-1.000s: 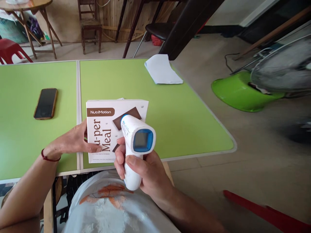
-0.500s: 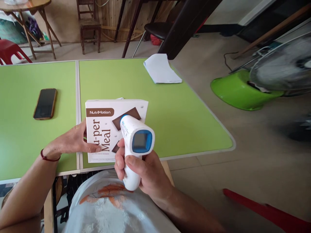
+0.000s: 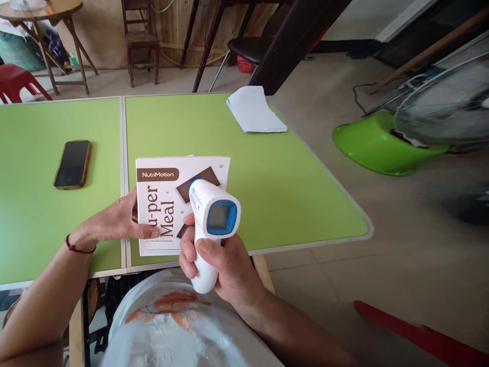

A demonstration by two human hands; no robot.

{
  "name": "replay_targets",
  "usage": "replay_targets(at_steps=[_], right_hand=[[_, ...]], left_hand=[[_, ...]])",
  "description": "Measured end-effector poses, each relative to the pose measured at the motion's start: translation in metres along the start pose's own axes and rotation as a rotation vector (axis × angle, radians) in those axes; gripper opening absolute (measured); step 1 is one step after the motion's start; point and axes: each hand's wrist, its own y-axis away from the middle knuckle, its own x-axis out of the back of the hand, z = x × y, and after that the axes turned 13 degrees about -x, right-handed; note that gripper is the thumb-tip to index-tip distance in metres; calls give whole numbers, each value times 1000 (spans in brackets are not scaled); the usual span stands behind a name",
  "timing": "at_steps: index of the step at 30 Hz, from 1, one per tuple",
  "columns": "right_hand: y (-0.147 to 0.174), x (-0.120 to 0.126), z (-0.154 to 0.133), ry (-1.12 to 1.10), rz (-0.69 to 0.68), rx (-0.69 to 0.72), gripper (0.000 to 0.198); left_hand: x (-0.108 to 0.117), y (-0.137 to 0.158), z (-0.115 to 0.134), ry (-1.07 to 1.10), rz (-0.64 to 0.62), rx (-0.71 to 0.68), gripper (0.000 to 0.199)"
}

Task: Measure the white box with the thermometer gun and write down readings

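A white meal box [image 3: 158, 211] with brown "NutriMotion" lettering stands near the front edge of the green table. My left hand [image 3: 124, 216] grips its left side, thumb across the front and fingers hidden behind. In my right hand [image 3: 219, 260] is a white and blue infrared thermometer [image 3: 214, 204], the fist wrapped round its handle. Its blue-framed screen faces me and looks blank grey. The thermometer's front end points at the box and covers part of the printed face; I cannot tell whether the two touch.
A smartphone [image 3: 72, 164] lies on the table's left panel, left of the seam. White folded papers [image 3: 255, 109] rest at the far right edge of the green tabletop [image 3: 290, 204]. Beyond stand a wooden chair [image 3: 142, 43], a fan [image 3: 446, 102] and a green plastic stool [image 3: 374, 142].
The thermometer in my right hand has shifted slightly up and to the left. The box has turned or tilted a little, with my left hand still on it.
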Motion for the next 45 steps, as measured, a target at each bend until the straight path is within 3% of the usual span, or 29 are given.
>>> replay_targets(at_steps=[13,19,24,34,45], right_hand=[[0,-1,-4,-7,6,-19,40],[1,-4,-6,-65,40,-18,28],[2,-5,-6,-57,70,-42,33],[0,-4,-6,-44,81,-36,36],[1,-4,-5,-34,62,-35,32]], left_hand=[[2,2,1,-8,-3,30,68],[1,2,-2,-37,0,21,69],[1,2,-1,-65,-3,13,64],[0,2,-1,-2,4,-24,75],[0,2,1,16,-4,-9,68]])
